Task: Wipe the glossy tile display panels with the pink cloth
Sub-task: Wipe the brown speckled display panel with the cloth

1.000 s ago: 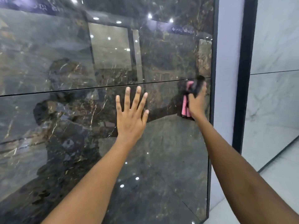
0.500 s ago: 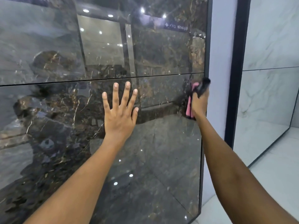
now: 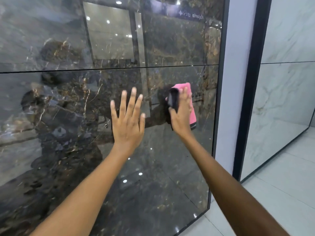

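Since a second ago the right hand (image 3: 181, 114) has slid the pink cloth (image 3: 189, 103) leftward and down, away from the black frame edge (image 3: 219, 103) of the dark marble panel (image 3: 68, 116), so it now works well inside the lower tile rather than at the seam. The left hand (image 3: 127, 123) has kept its place on that tile, palm flat to the glossy surface, its fingers (image 3: 133, 103) straight and spread apart.

The right hand presses the cloth against the panel with fingers laid over it; the pink fabric shows above the fingertips and hangs down along the hand's right side. A dark, flat object (image 3: 173, 99) sits tucked under the thumb against the cloth; what it is cannot be told. The two hands lie near each other on the lower tile, below the horizontal joint (image 3: 102, 68).

The dark surface mirrors ceiling lights and a blurred figure. To the right stand a pale wall strip (image 3: 238, 82), a second black frame, and a white marble panel (image 3: 286, 99) above the light floor (image 3: 272, 193).
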The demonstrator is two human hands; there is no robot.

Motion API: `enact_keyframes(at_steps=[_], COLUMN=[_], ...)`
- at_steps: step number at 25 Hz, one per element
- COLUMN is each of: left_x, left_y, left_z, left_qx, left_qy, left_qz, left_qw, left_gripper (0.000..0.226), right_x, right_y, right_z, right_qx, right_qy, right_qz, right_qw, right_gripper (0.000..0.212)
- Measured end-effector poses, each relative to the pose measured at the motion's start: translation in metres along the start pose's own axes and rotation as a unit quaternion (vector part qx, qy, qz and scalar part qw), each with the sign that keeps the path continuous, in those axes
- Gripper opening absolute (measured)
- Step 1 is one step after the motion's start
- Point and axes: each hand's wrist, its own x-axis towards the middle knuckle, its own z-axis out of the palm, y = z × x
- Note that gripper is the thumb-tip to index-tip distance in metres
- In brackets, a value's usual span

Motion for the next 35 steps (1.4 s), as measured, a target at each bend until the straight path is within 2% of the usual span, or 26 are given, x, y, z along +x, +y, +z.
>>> enact_keyframes(at_steps=[1,2,3,5,6,7,8,9,11,13,15,16,18,20,22,23,25,27,28,29,32,33,34,35], left_x=[-0.030,-0.060,-0.084,-0.105,-0.105,-0.103,-0.103,-0.104,-0.110,-0.112,-0.114,-0.117,-0.118,-0.115,-0.115,-0.116,-0.118,-0.117,-0.116,-0.116,-0.117,-0.117,-0.117,-0.118], left_y=[-0.001,-0.005,-0.011,-0.020,-0.021,-0.021,-0.020,-0.019,-0.020,-0.023,-0.022,-0.021,-0.022,-0.022,-0.020,-0.020,-0.022,-0.023,-0.022,-0.022,-0.021,-0.022,-0.023,-0.023], left_z=[-0.002,-0.004,-0.005,-0.005,-0.005,-0.005,-0.003,-0.001,0.005,0.010,0.016,0.017,0.020,0.019,0.016,0.016,0.017,0.016,0.016,0.016,0.017,0.017,0.016,0.016], left_qx=[0.015,0.042,0.065,0.079,0.081,0.084,0.089,0.094,0.098,0.098,0.111,0.119,0.140,0.149,0.151,0.148,0.138,0.123,0.118,0.117,0.135,0.136,0.131,0.122], left_qy=[-0.016,-0.038,-0.058,-0.078,-0.080,-0.078,-0.073,-0.071,-0.068,-0.062,-0.048,-0.039,-0.029,-0.036,-0.040,-0.041,-0.040,-0.038,-0.039,-0.039,-0.036,-0.036,-0.036,-0.037], left_qz=[-0.006,0.007,0.026,0.048,0.044,0.037,0.034,0.035,0.043,0.047,0.051,0.055,0.065,0.061,0.062,0.062,0.059,0.057,0.057,0.060,0.065,0.065,0.065,0.065], left_qw=[1.000,0.998,0.996,0.993,0.993,0.993,0.993,0.992,0.992,0.992,0.991,0.991,0.988,0.986,0.986,0.986,0.988,0.990,0.991,0.990,0.988,0.988,0.989,0.990], left_gripper=[0.058,0.061,0.063,0.062,0.061,0.061,0.061,0.061,0.063,0.062,0.061,0.061,0.059,0.058,0.058,0.059,0.060,0.061,0.061,0.060,0.060,0.060,0.060,0.059], right_x=[-0.015,-0.033,-0.053,-0.092,-0.105,-0.104,-0.093,-0.070,-0.006,0.033,0.031,0.011,-0.049,-0.111,-0.157,-0.171,-0.178,-0.140,-0.112,-0.086,-0.043,-0.049,-0.066,-0.093], right_y=[0.004,0.020,0.048,0.096,0.108,0.111,0.101,0.091,0.071,0.061,0.106,0.139,0.195,0.219,0.197,0.166,0.114,0.097,0.104,0.116,0.135,0.122,0.102,0.074], right_z=[0.008,0.009,0.009,-0.001,-0.005,-0.008,-0.012,-0.018,-0.034,-0.046,-0.055,-0.054,-0.043,-0.025,0.002,0.017,0.034,0.023,0.009,-0.007,-0.036,-0.028,-0.012,0.006], right_qx=[-0.006,0.036,0.110,0.214,0.205,0.177,0.162,0.151,0.122,0.091,0.094,0.109,0.139,0.080,-0.034,-0.043,0.026,0.048,0.024,0.011,0.095,0.096,0.055,0.023], right_qy=[0.009,0.063,0.128,0.211,0.211,0.198,0.177,0.166,0.124,0.076,0.088,0.108,0.142,0.101,0.030,0.022,0.018,0.002,0.011,0.033,0.179,0.198,0.173,0.101], right_qz=[-0.028,0.018,0.128,0.393,0.463,0.485,0.461,0.401,0.235,0.166,0.196,0.244,0.381,0.508,0.546,0.523,0.331,0.163,0.149,0.174,0.356,0.341,0.270,0.171], right_qw=[1.000,0.997,0.977,0.869,0.836,0.834,0.854,0.888,0.956,0.979,0.972,0.957,0.903,0.852,0.837,0.851,0.943,0.985,0.989,0.984,0.912,0.914,0.945,0.980], right_gripper=[0.076,0.073,0.067,0.048,0.040,0.036,0.034,0.037,0.061,0.074,0.070,0.064,0.057,0.053,0.053,0.055,0.056,0.067,0.073,0.076,0.069,0.069,0.069,0.071])
